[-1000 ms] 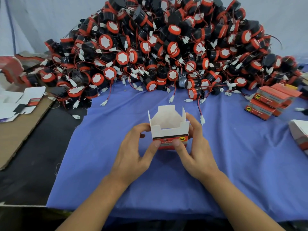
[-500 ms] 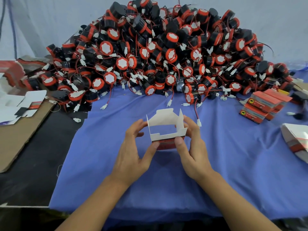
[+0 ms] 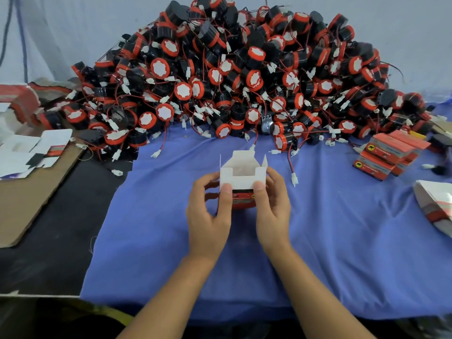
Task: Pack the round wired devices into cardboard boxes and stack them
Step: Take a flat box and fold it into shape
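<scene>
Change noted: half a second ago the cardboard box (image 3: 242, 177) sat tilted, its flaps leaning to the far side; it now stands level and upright, mouth up, all flaps raised. I judge the box is formed and ready to load, and no device is in it yet.

Hands: my left hand (image 3: 208, 216) and right hand (image 3: 274, 211) both grip the box, a thumb of each pressed on the near wall, fingers curled round its left and right sides. It is held over the middle of the blue cloth (image 3: 342, 241), just near of the heap of round wired devices (image 3: 244, 81).

Count:
- Open box in hand: one
- Devices: too many to count, all in the far heap
- Packed boxes (image 3: 389, 155): stacked at far right, at least four showing; the total is hidden
- Flat box blanks (image 3: 31, 155): several at left, overlapping, number unclear
- Loose white plug (image 3: 294, 179): one, just right of my right hand
</scene>
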`<action>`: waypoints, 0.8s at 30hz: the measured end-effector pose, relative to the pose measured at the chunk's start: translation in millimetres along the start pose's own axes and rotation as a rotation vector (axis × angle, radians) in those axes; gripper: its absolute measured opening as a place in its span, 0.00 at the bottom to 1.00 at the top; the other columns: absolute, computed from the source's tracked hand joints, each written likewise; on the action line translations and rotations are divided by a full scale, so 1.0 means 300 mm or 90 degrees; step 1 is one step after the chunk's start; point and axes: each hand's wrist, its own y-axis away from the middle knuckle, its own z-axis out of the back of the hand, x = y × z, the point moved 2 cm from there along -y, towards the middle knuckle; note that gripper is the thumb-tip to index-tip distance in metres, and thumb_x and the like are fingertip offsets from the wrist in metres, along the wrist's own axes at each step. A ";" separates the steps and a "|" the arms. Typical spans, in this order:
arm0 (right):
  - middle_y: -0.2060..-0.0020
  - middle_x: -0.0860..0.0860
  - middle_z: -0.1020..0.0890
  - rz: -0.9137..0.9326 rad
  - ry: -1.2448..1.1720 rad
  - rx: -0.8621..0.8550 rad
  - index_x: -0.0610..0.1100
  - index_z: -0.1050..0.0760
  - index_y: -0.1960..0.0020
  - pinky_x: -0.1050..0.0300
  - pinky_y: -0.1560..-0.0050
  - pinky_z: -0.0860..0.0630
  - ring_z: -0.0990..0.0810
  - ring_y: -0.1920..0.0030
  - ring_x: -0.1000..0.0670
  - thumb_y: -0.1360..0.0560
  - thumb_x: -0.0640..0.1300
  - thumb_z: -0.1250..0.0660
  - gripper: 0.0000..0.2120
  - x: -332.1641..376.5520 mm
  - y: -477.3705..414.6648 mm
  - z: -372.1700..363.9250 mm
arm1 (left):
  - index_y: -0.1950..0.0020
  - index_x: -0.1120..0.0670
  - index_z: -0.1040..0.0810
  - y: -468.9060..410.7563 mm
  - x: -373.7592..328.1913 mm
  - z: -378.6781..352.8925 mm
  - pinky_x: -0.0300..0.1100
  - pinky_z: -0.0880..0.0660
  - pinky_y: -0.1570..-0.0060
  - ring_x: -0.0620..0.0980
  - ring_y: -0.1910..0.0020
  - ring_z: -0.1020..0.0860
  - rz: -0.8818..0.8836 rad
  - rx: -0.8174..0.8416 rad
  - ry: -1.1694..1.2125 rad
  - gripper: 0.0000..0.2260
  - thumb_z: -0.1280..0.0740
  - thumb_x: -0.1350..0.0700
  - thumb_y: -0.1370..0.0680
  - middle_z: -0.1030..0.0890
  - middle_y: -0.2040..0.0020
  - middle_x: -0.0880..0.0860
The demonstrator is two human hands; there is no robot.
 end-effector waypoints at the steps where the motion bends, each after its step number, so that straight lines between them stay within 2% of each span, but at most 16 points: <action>1: 0.39 0.53 0.18 0.015 0.007 0.003 0.58 0.27 0.31 0.54 0.42 0.21 0.19 0.37 0.47 0.18 0.59 0.38 0.16 0.001 0.000 0.001 | 0.38 0.39 0.27 0.001 0.001 0.001 0.43 0.21 0.47 0.50 0.43 0.19 -0.006 0.002 0.004 0.09 0.34 0.46 0.18 0.20 0.41 0.40; 4: 0.39 0.53 0.18 0.054 0.021 0.006 0.58 0.28 0.30 0.57 0.43 0.22 0.19 0.39 0.47 0.17 0.54 0.39 0.15 0.001 0.009 0.006 | 0.35 0.44 0.29 0.010 0.003 0.006 0.37 0.24 0.44 0.50 0.39 0.21 -0.035 0.009 0.017 0.13 0.33 0.50 0.19 0.22 0.38 0.41; 6: 0.41 0.56 0.19 0.071 0.039 0.003 0.59 0.29 0.31 0.62 0.45 0.23 0.19 0.41 0.50 0.17 0.50 0.39 0.15 0.002 0.014 0.007 | 0.33 0.46 0.29 0.016 0.005 0.007 0.36 0.25 0.42 0.49 0.39 0.21 -0.049 0.009 0.016 0.15 0.34 0.51 0.19 0.23 0.37 0.43; 11: 0.46 0.62 0.19 0.085 0.089 0.010 0.61 0.31 0.31 0.69 0.51 0.26 0.20 0.49 0.55 0.18 0.46 0.40 0.18 0.004 0.026 0.007 | 0.36 0.48 0.28 0.026 0.004 0.011 0.51 0.23 0.45 0.54 0.45 0.22 -0.126 0.001 -0.032 0.13 0.36 0.57 0.20 0.23 0.41 0.50; 13: 0.46 0.61 0.19 0.083 0.097 0.013 0.63 0.32 0.30 0.68 0.50 0.26 0.19 0.48 0.54 0.18 0.48 0.40 0.18 0.005 0.030 0.005 | 0.37 0.52 0.27 0.025 0.004 0.011 0.53 0.23 0.45 0.55 0.43 0.23 -0.159 0.002 -0.057 0.11 0.37 0.59 0.19 0.24 0.41 0.52; 15: 0.44 0.57 0.18 0.076 0.086 0.012 0.64 0.34 0.29 0.63 0.49 0.24 0.18 0.48 0.51 0.17 0.50 0.41 0.17 0.006 0.033 0.001 | 0.37 0.54 0.24 0.024 0.003 0.009 0.53 0.23 0.43 0.54 0.40 0.24 -0.166 0.005 -0.082 0.11 0.37 0.60 0.18 0.24 0.40 0.55; 17: 0.44 0.56 0.18 0.089 0.094 0.005 0.63 0.33 0.31 0.57 0.50 0.22 0.17 0.48 0.47 0.16 0.51 0.42 0.14 0.010 0.032 -0.001 | 0.38 0.56 0.21 0.025 0.001 0.007 0.51 0.23 0.41 0.53 0.38 0.24 -0.147 0.011 -0.092 0.11 0.38 0.58 0.18 0.25 0.39 0.57; 20: 0.42 0.60 0.20 0.108 0.124 0.011 0.62 0.30 0.34 0.60 0.47 0.23 0.19 0.45 0.49 0.15 0.52 0.43 0.11 0.019 0.031 -0.003 | 0.42 0.59 0.19 0.025 -0.006 0.006 0.42 0.26 0.39 0.49 0.38 0.24 -0.112 0.020 -0.084 0.12 0.38 0.55 0.18 0.25 0.39 0.56; 22: 0.40 0.58 0.20 0.118 0.110 0.010 0.58 0.28 0.36 0.58 0.41 0.24 0.20 0.40 0.49 0.16 0.54 0.43 0.11 0.021 0.033 -0.001 | 0.45 0.59 0.19 0.025 -0.008 0.008 0.34 0.30 0.39 0.46 0.38 0.25 -0.106 0.014 -0.080 0.11 0.38 0.56 0.18 0.24 0.41 0.55; 24: 0.39 0.55 0.20 0.119 0.085 -0.002 0.58 0.26 0.38 0.57 0.39 0.24 0.20 0.37 0.48 0.16 0.52 0.42 0.10 0.019 0.033 0.001 | 0.47 0.59 0.19 0.026 -0.008 0.007 0.34 0.29 0.40 0.46 0.40 0.24 -0.105 0.006 -0.080 0.09 0.37 0.57 0.18 0.23 0.42 0.54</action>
